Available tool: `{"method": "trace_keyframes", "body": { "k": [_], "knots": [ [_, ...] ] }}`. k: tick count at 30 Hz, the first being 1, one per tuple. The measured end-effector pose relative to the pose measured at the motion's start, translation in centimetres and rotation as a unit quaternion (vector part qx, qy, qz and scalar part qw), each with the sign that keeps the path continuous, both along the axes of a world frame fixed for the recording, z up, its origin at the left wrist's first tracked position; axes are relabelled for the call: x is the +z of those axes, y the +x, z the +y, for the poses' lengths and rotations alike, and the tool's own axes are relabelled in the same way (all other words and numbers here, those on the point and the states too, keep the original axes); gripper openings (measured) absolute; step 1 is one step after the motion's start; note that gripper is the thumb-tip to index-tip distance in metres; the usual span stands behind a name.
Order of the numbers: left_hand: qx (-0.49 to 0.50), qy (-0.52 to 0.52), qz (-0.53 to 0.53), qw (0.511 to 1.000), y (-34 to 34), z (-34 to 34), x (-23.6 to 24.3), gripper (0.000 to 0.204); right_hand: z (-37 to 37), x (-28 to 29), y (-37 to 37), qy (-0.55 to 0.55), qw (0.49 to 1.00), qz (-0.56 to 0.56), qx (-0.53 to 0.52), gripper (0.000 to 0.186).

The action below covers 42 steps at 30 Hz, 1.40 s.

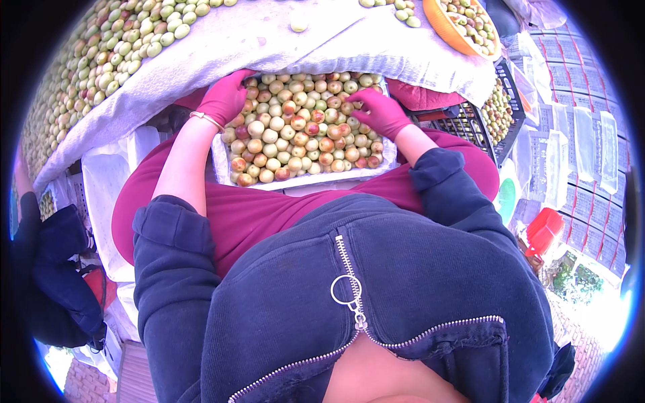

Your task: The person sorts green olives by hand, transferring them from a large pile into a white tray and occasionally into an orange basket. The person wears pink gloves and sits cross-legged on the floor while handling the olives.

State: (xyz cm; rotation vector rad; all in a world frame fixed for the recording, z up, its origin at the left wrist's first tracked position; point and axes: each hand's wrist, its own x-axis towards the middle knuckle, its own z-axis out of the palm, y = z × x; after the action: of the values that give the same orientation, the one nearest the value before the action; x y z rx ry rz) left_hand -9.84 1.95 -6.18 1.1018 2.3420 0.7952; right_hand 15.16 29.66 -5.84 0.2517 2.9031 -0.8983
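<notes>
A shallow white-lined box [316, 180] rests at my lap, filled with small round green-and-red fruits, which look like jujubes [299, 122]. Both hands wear thin magenta gloves. At the box's far left corner is my left hand [226, 99], its back toward me and its fingers bent down by the rim. Those fingertips are hidden, so any grip there does not show. Over the right part of the fruit, my right hand [381, 113] reaches leftward with finger and thumb apart, and nothing shows between them.
A pale cloth [262, 41] spreads beyond the box, with a big heap of green fruits [114, 50] at the far left. An orange basket [443, 27] and a black crate [494, 127] hold more fruit on the right. Someone in dark clothing [57, 269] is at the left edge.
</notes>
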Motion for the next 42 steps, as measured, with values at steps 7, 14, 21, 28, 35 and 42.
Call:
{"method": "trace_keyframes", "body": {
  "k": [7, 14, 21, 28, 35, 42],
  "knots": [
    [-0.008, 0.002, -0.012, 1.000, -0.4, -0.5, 0.2, 0.043, -2.6, 0.0, -1.6, 0.070, 0.995, -0.065, -0.031, 0.028],
    [-0.013, 0.029, -0.033, 0.999, 0.7, 0.0, 0.3, 0.041, -3.9, 4.0, -0.5, -0.268, 0.951, 0.042, -0.146, 0.027],
    [-0.037, 0.097, -0.407, 0.908, 6.1, 2.1, 4.9, 0.037, -7.0, 7.4, -0.1, -0.461, 0.868, 0.040, -0.179, 0.027],
    [-0.017, 0.170, -0.526, 0.833, 11.4, 2.8, 8.7, 0.040, -8.7, 9.2, -0.5, -0.520, 0.835, 0.030, -0.179, 0.032],
    [0.013, 0.179, -0.543, 0.821, 12.0, 2.7, 10.3, 0.041, -8.9, 11.4, 0.0, -0.548, 0.818, 0.032, -0.173, 0.028],
    [0.041, 0.218, -0.555, 0.802, 13.6, 2.5, 11.1, 0.038, -9.3, 11.6, 0.6, -0.580, 0.790, 0.035, -0.196, 0.026]
  ]
}}
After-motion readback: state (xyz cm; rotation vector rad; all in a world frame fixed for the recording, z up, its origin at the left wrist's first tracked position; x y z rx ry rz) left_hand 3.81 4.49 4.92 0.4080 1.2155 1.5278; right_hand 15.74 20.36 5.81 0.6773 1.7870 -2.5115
